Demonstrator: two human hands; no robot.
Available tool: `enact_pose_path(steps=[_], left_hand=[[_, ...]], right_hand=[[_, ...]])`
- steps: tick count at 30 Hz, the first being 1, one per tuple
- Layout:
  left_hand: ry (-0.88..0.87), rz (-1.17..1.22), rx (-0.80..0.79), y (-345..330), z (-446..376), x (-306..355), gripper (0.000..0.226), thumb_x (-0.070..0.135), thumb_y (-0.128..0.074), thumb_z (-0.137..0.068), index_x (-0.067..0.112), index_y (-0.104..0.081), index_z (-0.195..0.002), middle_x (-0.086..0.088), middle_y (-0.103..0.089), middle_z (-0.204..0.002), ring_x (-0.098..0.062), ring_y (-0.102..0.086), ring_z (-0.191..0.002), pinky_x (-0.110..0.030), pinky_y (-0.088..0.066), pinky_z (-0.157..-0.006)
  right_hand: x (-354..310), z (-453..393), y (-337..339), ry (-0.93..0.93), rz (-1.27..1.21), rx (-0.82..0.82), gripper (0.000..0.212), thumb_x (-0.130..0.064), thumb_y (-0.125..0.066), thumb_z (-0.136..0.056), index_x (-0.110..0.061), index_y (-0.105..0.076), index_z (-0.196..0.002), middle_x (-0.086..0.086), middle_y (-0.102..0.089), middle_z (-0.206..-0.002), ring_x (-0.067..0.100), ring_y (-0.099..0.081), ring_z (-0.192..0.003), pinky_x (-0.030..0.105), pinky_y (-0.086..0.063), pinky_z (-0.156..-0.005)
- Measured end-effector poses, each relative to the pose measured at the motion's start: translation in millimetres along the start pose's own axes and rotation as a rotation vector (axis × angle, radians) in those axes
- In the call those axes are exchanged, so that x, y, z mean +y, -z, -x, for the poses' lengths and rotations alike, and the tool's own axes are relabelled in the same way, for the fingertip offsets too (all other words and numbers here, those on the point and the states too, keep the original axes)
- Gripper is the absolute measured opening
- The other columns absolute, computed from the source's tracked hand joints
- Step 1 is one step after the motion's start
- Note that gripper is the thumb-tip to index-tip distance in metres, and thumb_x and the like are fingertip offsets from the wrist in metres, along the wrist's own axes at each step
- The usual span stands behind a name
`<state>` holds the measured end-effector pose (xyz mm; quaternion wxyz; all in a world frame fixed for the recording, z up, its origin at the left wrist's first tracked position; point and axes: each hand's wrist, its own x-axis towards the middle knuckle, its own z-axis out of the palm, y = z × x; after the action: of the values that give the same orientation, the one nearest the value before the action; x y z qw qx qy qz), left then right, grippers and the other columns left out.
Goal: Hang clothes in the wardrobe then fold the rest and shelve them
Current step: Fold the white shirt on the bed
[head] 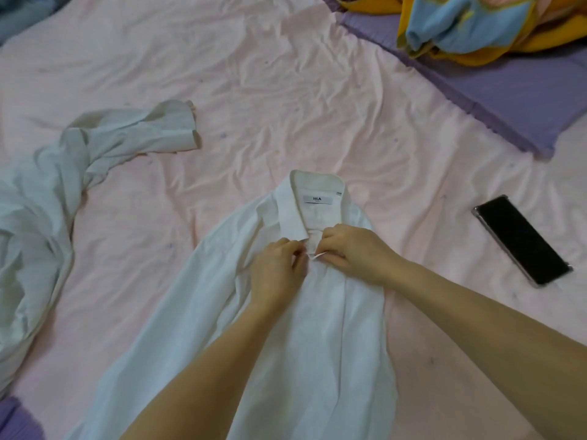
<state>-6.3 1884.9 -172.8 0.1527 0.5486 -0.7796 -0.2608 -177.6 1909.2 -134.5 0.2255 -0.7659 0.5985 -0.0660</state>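
Note:
A white collared shirt [317, 328] lies face up on the pink bed sheet [254, 74], collar pointing away from me, its label showing inside the neck. My left hand [276, 271] and my right hand [355, 249] meet just below the collar. Each pinches one edge of the shirt's front opening near the top button. A second pale garment [63, 173] lies crumpled on the left of the bed, one cuffed sleeve stretched toward the middle.
A black phone [522, 239] lies on the sheet at the right. A purple pillow [508, 87] sits at the upper right with a yellow, blue and pink blanket [476, 23] heaped on it. Purple fabric [16, 417] shows at the lower left corner.

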Motion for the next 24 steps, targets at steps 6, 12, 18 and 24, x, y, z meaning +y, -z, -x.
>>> enact_pose_path(steps=[6, 12, 18, 24], left_hand=[[-0.18, 0.098, -0.036, 29, -23, 6, 0.011, 0.023, -0.054, -0.094, 0.018, -0.063, -0.098, 0.006, -0.066, -0.092, -0.016, -0.062, -0.078, -0.037, -0.049, -0.068], [-0.517, -0.126, -0.083, 40, -62, 16, 0.041, 0.013, -0.068, -0.085, 0.013, -0.051, -0.122, -0.002, -0.048, -0.115, -0.02, -0.056, -0.084, -0.036, -0.044, -0.054], [-0.508, -0.371, -0.159, 42, -88, 23, 0.032, 0.003, -0.051, -0.092, 0.009, -0.057, -0.122, -0.004, -0.046, -0.134, -0.03, -0.064, -0.08, -0.038, -0.047, -0.062], [-0.626, -0.818, -0.192, 61, -106, 37, 0.019, 0.02, -0.05, -0.095, 0.019, -0.067, -0.104, 0.003, -0.061, -0.113, -0.023, -0.049, -0.115, -0.031, -0.037, -0.074]], right_hand=[[-3, -4, 5, -0.063, -0.172, 0.154, 0.017, -0.013, -0.058, -0.091, -0.019, -0.072, -0.1, -0.004, -0.071, -0.097, 0.018, -0.064, -0.089, 0.029, -0.045, -0.076], [2, -5, 13, -0.128, -0.237, 0.167, 0.001, -0.014, -0.062, -0.09, -0.014, -0.062, -0.089, -0.007, -0.062, -0.09, 0.01, -0.051, -0.075, 0.019, -0.034, -0.067], [6, -6, 6, -0.149, -0.313, 0.176, 0.01, 0.0, -0.06, -0.087, -0.004, -0.069, -0.09, -0.005, -0.051, -0.094, 0.017, -0.055, -0.078, 0.012, -0.041, -0.072], [5, -7, 6, -0.177, -0.211, 0.302, 0.005, -0.006, -0.059, -0.082, -0.01, -0.061, -0.082, 0.002, -0.061, -0.083, 0.022, -0.056, -0.075, 0.04, -0.048, -0.07]])
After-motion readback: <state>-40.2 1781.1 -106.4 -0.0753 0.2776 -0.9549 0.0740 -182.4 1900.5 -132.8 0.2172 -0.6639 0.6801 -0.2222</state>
